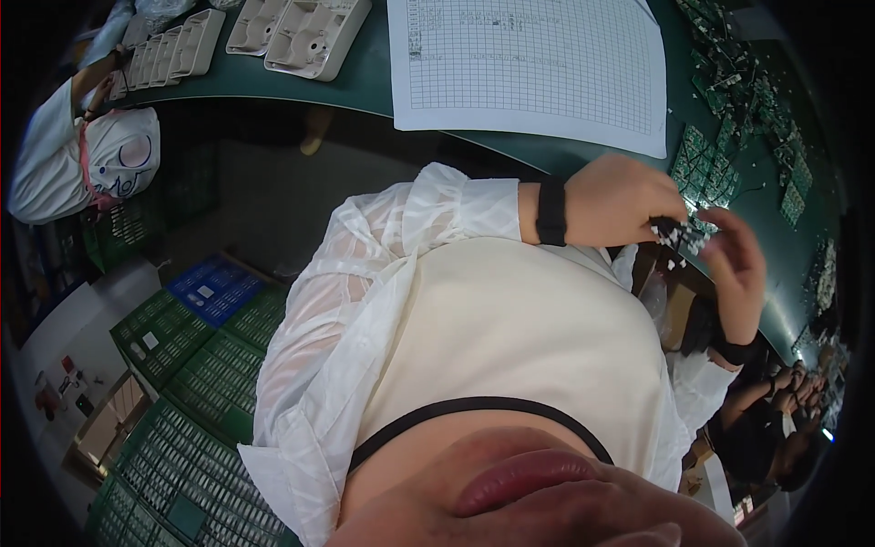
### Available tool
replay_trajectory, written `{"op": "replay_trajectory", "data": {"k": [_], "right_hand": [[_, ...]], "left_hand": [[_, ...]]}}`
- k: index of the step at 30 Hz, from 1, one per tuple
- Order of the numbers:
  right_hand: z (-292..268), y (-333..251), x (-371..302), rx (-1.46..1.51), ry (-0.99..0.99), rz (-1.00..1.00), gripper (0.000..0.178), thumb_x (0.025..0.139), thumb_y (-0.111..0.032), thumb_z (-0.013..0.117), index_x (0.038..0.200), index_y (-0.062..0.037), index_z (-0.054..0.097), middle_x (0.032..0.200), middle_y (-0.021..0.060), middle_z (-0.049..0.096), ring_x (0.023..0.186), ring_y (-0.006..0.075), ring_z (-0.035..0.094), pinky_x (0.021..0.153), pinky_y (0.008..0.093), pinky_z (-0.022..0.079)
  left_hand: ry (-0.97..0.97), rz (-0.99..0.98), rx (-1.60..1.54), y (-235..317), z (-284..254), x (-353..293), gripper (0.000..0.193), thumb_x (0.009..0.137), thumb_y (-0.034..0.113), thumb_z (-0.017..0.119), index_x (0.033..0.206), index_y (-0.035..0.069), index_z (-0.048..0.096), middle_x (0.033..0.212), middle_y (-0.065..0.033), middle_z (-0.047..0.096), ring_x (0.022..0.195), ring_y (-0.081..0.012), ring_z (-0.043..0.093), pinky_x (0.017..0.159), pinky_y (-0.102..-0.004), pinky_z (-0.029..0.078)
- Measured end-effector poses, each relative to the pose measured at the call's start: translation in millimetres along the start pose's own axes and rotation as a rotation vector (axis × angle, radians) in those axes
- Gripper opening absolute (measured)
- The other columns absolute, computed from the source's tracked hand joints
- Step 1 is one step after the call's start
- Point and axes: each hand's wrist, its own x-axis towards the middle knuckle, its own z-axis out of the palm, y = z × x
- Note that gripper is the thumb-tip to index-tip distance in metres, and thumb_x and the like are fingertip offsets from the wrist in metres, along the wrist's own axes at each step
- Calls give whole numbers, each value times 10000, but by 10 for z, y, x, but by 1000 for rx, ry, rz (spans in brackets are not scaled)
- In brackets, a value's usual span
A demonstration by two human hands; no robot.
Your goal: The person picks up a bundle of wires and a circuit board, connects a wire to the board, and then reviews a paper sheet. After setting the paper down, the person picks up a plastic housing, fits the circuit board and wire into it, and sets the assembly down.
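Black-and-white cluster of small connector-like parts (679,235) sits between your two hands, near the table edge. Its long axis runs roughly left to right, dipping toward your right. Your left hand (624,202) is nearer: fingers closed round the cluster's left end, hiding it. Your right hand (736,260) has curled fingers and thumb at the other end; can't tell if they're pinching. Green printed circuit boards (704,169) lie just beyond, on the dark green tabletop (583,167). White gridded paper sheet (529,77) lies beyond your left hand; off-white plastic housings (314,41) farther left. Nothing visible blocks the gap between your hands except the cluster.
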Motion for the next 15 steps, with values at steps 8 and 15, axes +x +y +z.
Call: {"op": "replay_trajectory", "data": {"k": [8, 15], "right_hand": [[310, 172, -228, 313, -229, 163, 190, 917, 45, 656, 1104, 22, 639, 955, 30, 669, 791, 74, 615, 674, 201, 458], [334, -45, -171, 10, -169, -18, 110, 893, 57, 669, 995, 18, 654, 931, 28, 669, 762, 78, 618, 621, 217, 462]], "left_hand": [[147, -136, -304, 133, -85, -56, 315, 714, -13, 748, 1015, 76, 716, 878, -70, 696, 740, -220, 671, 633, -315, 539], [166, -104, -405, 132, -332, -275, 302, 726, -72, 736, 1002, 47, 720, 886, -60, 707, 770, -189, 678, 651, -292, 543]]}}
